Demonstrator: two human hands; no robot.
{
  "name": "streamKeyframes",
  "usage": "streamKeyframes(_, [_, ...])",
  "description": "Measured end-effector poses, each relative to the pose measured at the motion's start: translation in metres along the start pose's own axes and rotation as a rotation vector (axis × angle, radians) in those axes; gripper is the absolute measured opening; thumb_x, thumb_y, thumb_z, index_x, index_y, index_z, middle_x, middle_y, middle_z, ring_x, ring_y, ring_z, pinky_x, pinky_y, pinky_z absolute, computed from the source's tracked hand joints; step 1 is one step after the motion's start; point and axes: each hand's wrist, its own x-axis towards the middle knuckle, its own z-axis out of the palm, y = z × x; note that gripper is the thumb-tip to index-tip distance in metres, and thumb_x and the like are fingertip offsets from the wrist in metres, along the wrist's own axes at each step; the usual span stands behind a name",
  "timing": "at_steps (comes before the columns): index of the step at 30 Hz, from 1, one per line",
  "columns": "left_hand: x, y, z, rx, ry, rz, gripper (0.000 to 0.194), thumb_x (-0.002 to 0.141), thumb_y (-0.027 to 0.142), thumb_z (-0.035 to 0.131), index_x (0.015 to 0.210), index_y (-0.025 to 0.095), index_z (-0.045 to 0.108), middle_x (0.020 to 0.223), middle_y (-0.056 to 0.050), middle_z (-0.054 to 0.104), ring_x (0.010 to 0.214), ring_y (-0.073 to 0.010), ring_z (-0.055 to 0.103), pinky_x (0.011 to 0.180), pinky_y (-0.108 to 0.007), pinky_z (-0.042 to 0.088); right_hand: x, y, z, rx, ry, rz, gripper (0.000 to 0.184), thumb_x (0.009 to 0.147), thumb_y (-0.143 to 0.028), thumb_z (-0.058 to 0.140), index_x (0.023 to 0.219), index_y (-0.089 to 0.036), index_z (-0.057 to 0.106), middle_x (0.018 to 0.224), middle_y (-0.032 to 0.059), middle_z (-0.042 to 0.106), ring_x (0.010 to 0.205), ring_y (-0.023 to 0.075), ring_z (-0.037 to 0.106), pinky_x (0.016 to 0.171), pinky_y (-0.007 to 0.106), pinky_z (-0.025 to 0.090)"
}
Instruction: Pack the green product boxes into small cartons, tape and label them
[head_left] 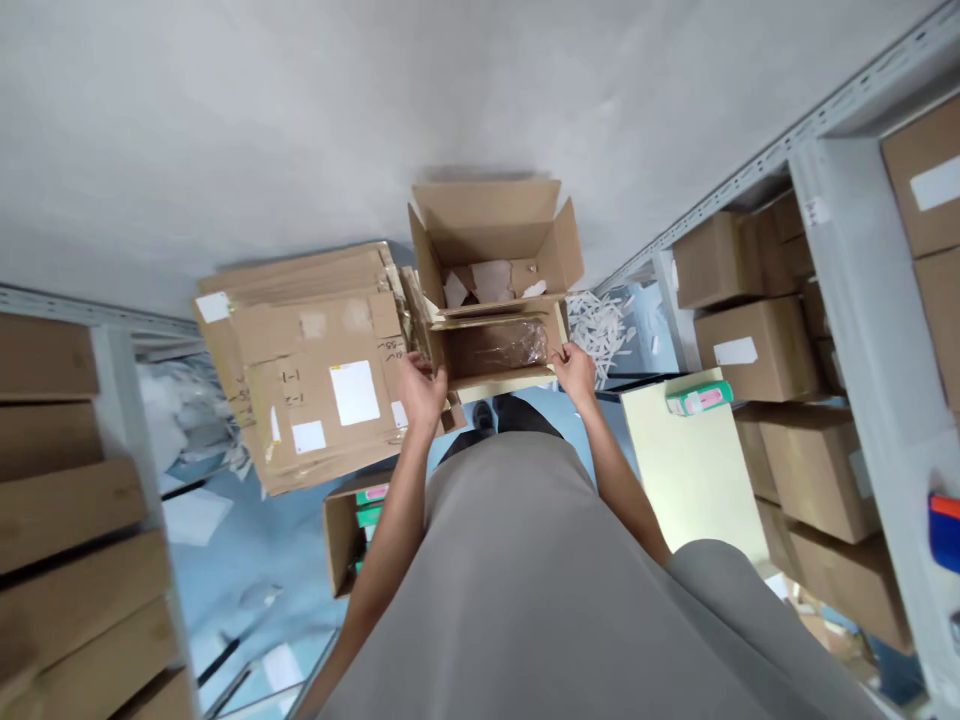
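A shallow open cardboard box (pixel 465 352) is held level in front of my body, with crumpled clear plastic (pixel 529 342) inside. My left hand (pixel 424 388) is closed on its left end, and my right hand (pixel 574 372) grips the right end near the front corner. Just beyond it stands a larger cardboard box (pixel 487 215) with raised flaps and torn paper pieces (pixel 491 280) in it. Left of my left hand leans a stack of flattened cartons (pixel 300 340) bearing white labels and handwriting. The undersides of both hands' grips are hidden.
Shredded white paper (pixel 600 330) lies right of the boxes. A pale yellow board (pixel 686 460) carries a green-and-pink packet (pixel 699 398). Low at left sits a carton (pixel 339 545) with green packets. Metal shelving (pixel 844 270) with cartons lines the right; stacked cartons (pixel 75 560) fill the left.
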Motion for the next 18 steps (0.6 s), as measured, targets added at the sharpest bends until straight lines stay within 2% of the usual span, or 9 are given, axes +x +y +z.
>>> streamKeyframes(5, [-0.021, 0.004, 0.003, -0.033, -0.084, 0.070, 0.040, 0.092, 0.035, 0.069, 0.128, 0.020, 0.060, 0.114, -0.012, 0.079, 0.109, -0.0293, 0.079, 0.104, -0.045, 0.061, -0.055, 0.034, -0.011, 0.098, 0.077, 0.064, 0.021, 0.100, -0.037, 0.060, 0.084, -0.025, 0.063, 0.085, 0.0058, 0.074, 0.080, 0.0223, 0.063, 0.074, 0.030, 0.040])
streamKeyframes(10, [-0.042, 0.040, 0.027, -0.002, -0.234, 0.205, 0.040, 0.092, 0.037, 0.070, 0.128, 0.021, 0.064, 0.111, -0.010, 0.081, 0.103, -0.0282, 0.080, 0.100, -0.043, 0.063, -0.115, 0.094, -0.027, 0.228, 0.175, 0.190, 0.024, 0.098, -0.041, 0.061, 0.080, -0.025, 0.060, 0.086, 0.0070, 0.076, 0.083, 0.0236, 0.069, 0.078, 0.031, 0.046])
streamKeyframes(14, [-0.074, 0.078, 0.066, 0.069, -0.392, 0.336, 0.037, 0.093, 0.035, 0.070, 0.127, 0.021, 0.067, 0.108, -0.010, 0.083, 0.100, -0.0298, 0.081, 0.095, -0.043, 0.063, -0.157, 0.146, -0.034, 0.299, 0.243, 0.362, 0.026, 0.096, -0.042, 0.064, 0.076, -0.027, 0.056, 0.082, 0.0071, 0.077, 0.081, 0.0257, 0.072, 0.077, 0.033, 0.049])
streamKeyframes(18, [-0.119, 0.111, 0.126, 0.160, -0.538, 0.473, 0.032, 0.093, 0.033, 0.070, 0.124, 0.021, 0.070, 0.107, -0.011, 0.084, 0.098, -0.0301, 0.082, 0.095, -0.043, 0.063, -0.198, 0.205, -0.037, 0.389, 0.349, 0.508, 0.020, 0.095, -0.042, 0.063, 0.082, -0.028, 0.057, 0.087, 0.0090, 0.080, 0.084, 0.0277, 0.076, 0.082, 0.036, 0.053])
